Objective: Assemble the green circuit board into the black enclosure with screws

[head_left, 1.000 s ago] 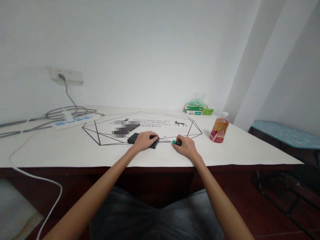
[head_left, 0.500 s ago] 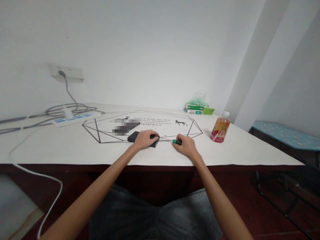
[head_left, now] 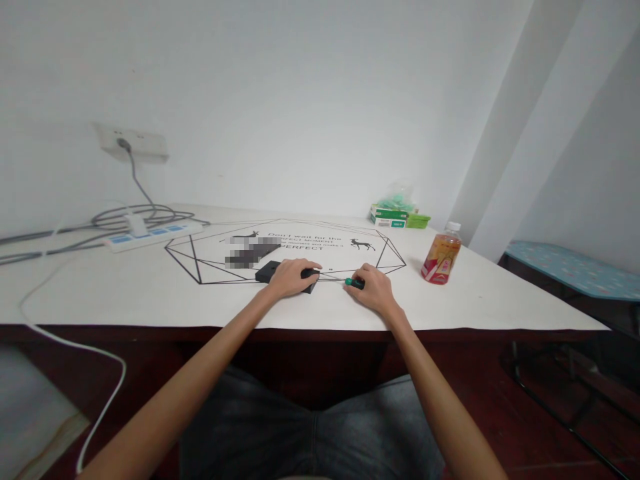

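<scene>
My left hand (head_left: 290, 278) lies on top of a flat black box (head_left: 268, 271) on the white table (head_left: 150, 300), fingers curled over its right end. My right hand (head_left: 374, 291) is closed round a small screwdriver with a green handle (head_left: 353, 283); its thin shaft points left toward the box's right end. The two hands are about a hand's width apart near the table's front edge.
A white power strip (head_left: 150, 236) with coiled grey cables lies at the back left, plugged into a wall socket (head_left: 133, 144). An orange drink bottle (head_left: 441, 255) stands to the right. Green and white boxes (head_left: 395, 216) sit at the back. A bench with a blue cover (head_left: 575, 270) stands at the far right.
Only the camera has drifted slightly. Both hands stay where they were, on the box and the screwdriver.
</scene>
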Motion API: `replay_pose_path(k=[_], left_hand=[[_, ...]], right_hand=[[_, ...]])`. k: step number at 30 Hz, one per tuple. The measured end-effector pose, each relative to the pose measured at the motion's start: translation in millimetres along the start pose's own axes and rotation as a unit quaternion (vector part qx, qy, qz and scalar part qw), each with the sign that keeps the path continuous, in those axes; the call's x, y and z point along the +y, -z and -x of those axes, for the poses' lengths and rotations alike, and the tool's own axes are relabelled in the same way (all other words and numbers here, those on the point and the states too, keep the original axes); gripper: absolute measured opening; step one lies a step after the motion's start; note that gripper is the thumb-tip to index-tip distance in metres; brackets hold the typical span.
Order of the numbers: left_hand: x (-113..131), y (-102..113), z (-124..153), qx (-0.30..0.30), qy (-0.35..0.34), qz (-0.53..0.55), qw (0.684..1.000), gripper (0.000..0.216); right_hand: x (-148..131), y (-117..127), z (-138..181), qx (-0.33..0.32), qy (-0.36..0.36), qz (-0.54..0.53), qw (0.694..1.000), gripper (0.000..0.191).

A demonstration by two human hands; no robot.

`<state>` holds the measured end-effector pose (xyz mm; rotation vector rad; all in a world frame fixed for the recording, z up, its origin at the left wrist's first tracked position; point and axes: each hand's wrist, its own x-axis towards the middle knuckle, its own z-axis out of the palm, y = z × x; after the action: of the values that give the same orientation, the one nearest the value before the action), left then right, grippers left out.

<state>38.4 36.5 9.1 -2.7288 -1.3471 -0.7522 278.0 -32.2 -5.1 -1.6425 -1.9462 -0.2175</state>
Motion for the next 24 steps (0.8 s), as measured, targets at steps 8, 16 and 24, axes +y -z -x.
replay_pose_path(k=[8, 16, 24], left_hand=[[1, 0, 0, 0.01, 0.001, 0.023, 1.0, 0.045], [-11, -6, -8, 0.016, 0.027, 0.103, 0.994, 0.033], [-11, -7, -6, 0.02, -0.007, 0.043, 0.999, 0.033]], right_hand=[[1, -1, 0, 0.01, -0.008, -0.016, 1.0, 0.013], [2, -1, -2, 0.015, -0.033, -0.006, 0.999, 0.015], [1, 1, 0, 0.02, -0.006, -0.039, 0.999, 0.039]])
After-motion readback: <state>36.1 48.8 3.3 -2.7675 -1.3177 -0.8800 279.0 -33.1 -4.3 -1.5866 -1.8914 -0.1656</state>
